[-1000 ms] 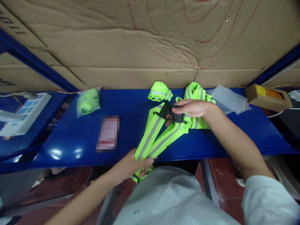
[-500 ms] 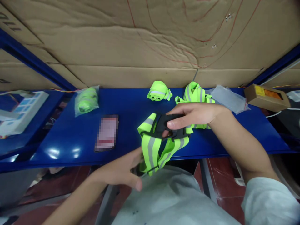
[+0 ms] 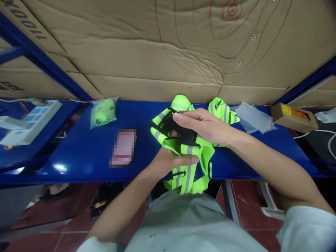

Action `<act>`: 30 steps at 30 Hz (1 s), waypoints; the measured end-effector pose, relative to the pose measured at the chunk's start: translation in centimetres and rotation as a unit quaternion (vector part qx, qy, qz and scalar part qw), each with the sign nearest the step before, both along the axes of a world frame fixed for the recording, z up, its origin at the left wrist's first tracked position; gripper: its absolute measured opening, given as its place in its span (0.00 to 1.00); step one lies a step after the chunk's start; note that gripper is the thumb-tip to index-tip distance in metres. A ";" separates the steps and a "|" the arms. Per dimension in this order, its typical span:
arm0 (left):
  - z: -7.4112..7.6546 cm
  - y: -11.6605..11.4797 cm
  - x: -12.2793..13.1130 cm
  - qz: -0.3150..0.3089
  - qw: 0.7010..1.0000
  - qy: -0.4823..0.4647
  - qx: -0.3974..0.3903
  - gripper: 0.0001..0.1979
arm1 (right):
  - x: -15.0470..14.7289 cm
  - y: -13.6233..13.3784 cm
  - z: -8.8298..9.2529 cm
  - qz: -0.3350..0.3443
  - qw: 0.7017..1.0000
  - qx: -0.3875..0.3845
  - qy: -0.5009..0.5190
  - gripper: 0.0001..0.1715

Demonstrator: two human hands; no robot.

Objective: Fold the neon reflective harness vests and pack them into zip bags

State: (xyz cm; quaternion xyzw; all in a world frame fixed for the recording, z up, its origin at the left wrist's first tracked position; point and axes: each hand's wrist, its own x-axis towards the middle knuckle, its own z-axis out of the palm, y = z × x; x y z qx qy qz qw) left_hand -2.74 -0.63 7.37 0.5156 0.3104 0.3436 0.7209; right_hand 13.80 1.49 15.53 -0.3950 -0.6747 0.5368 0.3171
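A neon-green reflective belt (image 3: 187, 178) with grey stripes hangs looped between my hands over the table's front edge. My right hand (image 3: 203, 123) is closed around its black plastic buckle (image 3: 183, 132), thumb on top. Below, my left hand (image 3: 168, 162) grips the webbing, its thumb lying across the front and its other fingers hidden behind the strap. Just beyond my hands sits a rolled green belt (image 3: 181, 102). Another coiled belt (image 3: 222, 109) lies to the right, partly covered by my right forearm.
On the blue table (image 3: 84, 150) are a bagged green belt (image 3: 103, 112) and a phone-shaped blurred item (image 3: 123, 147) at left. Clear plastic bags (image 3: 254, 117) and a small cardboard box (image 3: 294, 117) lie at right. A cardboard wall (image 3: 147, 59) stands behind.
My left hand has come up and right and now holds the strap. My right hand has shifted left with the buckle, which has turned. The camera view has shifted slightly.
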 end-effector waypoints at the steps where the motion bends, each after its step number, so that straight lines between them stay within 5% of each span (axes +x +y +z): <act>1: -0.1 0.2 0.2 -0.012 1.000 -0.016 -0.022 0.26 | 0.1 0.0 -0.1 0.002 1.000 -0.016 0.000 0.30; 9: -1.0 0.4 -0.4 -0.073 0.996 -0.014 -0.056 0.21 | 2.5 0.9 0.1 0.041 0.994 -0.100 -0.025 0.30; 17: -4.0 -0.6 -1.4 -0.212 0.973 0.021 -0.088 0.23 | 4.0 0.1 -1.2 0.035 0.983 -0.119 -0.132 0.31; 24: -5.1 -1.7 -2.1 -0.214 0.970 0.038 -0.111 0.26 | 5.2 -0.1 -1.9 0.155 0.963 -0.175 -0.132 0.24; 30: -5.2 -1.6 -2.2 -0.169 0.979 0.105 -0.041 0.29 | 5.1 -0.1 -2.4 0.097 0.964 -0.212 -0.129 0.18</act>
